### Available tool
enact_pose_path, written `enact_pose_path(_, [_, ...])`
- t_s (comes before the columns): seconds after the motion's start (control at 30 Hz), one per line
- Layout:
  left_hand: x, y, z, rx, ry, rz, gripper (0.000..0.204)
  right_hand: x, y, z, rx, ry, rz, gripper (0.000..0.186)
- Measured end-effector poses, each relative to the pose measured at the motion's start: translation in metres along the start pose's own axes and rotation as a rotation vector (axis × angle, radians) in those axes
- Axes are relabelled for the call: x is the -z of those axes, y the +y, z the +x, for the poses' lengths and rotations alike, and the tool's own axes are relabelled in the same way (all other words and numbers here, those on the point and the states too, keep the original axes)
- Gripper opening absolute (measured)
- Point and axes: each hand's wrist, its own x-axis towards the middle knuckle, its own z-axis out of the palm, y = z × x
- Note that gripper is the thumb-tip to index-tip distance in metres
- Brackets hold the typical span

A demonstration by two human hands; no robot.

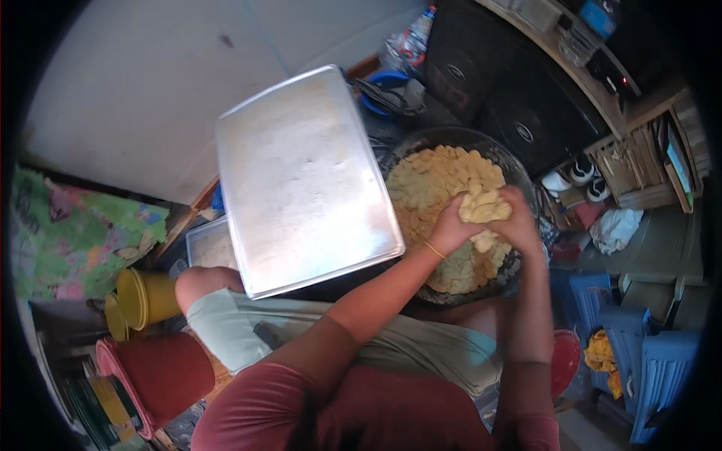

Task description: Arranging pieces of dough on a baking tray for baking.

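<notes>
A large dark round basin point(513, 272) stands in front of me to the right, filled with crumbly yellow dough point(429, 180). Above it, both my hands grip one lump of dough point(483, 204) between them. My left hand point(453, 227), with a thin band at the wrist, is wrapped round the lump's left side. Against its right side presses my right hand point(519, 222), fingers curled. Left of the basin, a flat silver baking tray point(308, 180) lies tilted near my knee, with nothing on its surface.
Yellow buckets point(150, 299) and a red bucket point(162, 379) stand at the left. Black speakers point(519, 98) rise behind the basin. Blue plastic chairs point(665, 368) are at the right, below a wooden rack point(639, 161) with shoes beside it. A pale container point(210, 244) sits partly under the tray.
</notes>
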Motion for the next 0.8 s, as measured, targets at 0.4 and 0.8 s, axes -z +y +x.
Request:
enact_pose_path(0.4, [0.224,0.23,-0.09,-0.331,0.301,0.648,0.079,-0.137,-0.235,0.071,0.51,-0.09,0.125,0.063])
enact_pose_path(0.8, [0.338,0.259,-0.099,0.116,0.195,0.586,0.074,-0.173,-0.264,0.145,0.48,-0.792,-0.145,0.069])
